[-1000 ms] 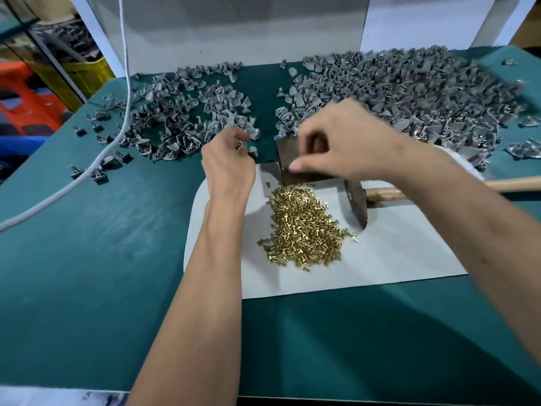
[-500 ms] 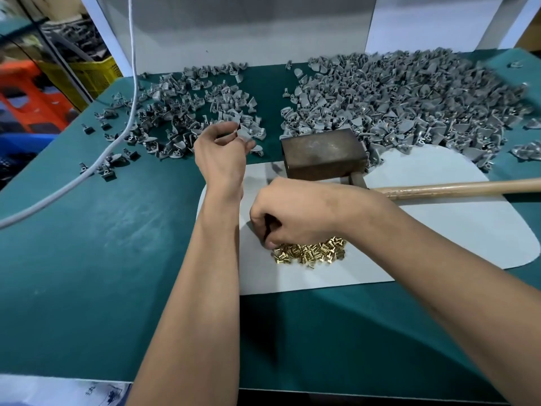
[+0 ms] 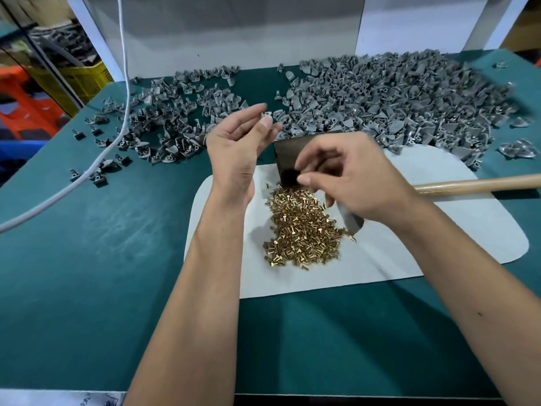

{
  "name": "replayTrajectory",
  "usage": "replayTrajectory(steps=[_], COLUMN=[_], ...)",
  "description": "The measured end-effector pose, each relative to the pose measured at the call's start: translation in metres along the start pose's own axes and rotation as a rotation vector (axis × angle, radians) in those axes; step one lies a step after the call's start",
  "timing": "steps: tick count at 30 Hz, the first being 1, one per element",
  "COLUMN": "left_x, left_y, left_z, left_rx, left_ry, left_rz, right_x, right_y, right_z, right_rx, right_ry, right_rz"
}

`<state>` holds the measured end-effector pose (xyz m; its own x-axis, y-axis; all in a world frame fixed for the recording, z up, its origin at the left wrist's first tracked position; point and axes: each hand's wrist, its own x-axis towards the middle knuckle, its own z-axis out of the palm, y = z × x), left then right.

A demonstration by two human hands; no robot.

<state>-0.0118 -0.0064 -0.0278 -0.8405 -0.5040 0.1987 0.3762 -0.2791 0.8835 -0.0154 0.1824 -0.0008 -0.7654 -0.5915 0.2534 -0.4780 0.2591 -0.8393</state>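
Part (image 3: 265,115): small grey metal piece, held in the air up-left of the block (image 3: 288,155). Left hand (image 3: 237,148) pinches it between thumb tip and a fingertip, other fingers nearly straight, palm to camera. Right hand (image 3: 351,177) hovers over the block's near edge with its fingers curled into a tight pinch; can't tell if anything is in it.

Step looks like fitting a rivet into the part.
- Turn the part's hole toward the right hand.
- Keep the pinch on the part's edge so the hole stays free.
- Seat the pin straight, then lay it flat on the block for hammering.
- Risk: a dropped piece lands in the rivets (image 3: 301,230) and is slow to find.

Around:
- Green counter (image 3: 87,259) under everything.
- White mat (image 3: 424,244) under the block.
- Big grey heap (image 3: 395,104) behind and right of the block.
- Smaller heap (image 3: 169,124) behind and left of the block.
- Hammer (image 3: 468,186) right of the block, handle running off right, head partly hidden under the right hand.
- White cable (image 3: 123,83) far left of the block, crossing the smaller heap.
- The rivets lie as a brass pile just in front of the block.

In the way: the hammer head crowds the block's near right side, and the big heap's edge sits close behind it.
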Motion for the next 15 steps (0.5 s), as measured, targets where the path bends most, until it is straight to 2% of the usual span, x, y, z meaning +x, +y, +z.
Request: replayTrajectory(steps=[5,10,15], left_x=[-0.009,-0.017,-0.017], left_y=[-0.003,-0.010,-0.011], left_z=[0.016,0.027,0.026], left_rx=[0.069,0.095,0.060], left_ry=[-0.239,-0.364,-0.416], left_rz=[0.015,-0.085,-0.121], right_x=[-0.004,-0.004,-0.003], right_y=[0.023,0.030,0.030], right_z=[-0.015,-0.016,-0.019], right_rx=[0.121,0.067,0.004], right_ry=[0.275,0.371,0.454], right_rz=[0.001,-0.013,-0.043])
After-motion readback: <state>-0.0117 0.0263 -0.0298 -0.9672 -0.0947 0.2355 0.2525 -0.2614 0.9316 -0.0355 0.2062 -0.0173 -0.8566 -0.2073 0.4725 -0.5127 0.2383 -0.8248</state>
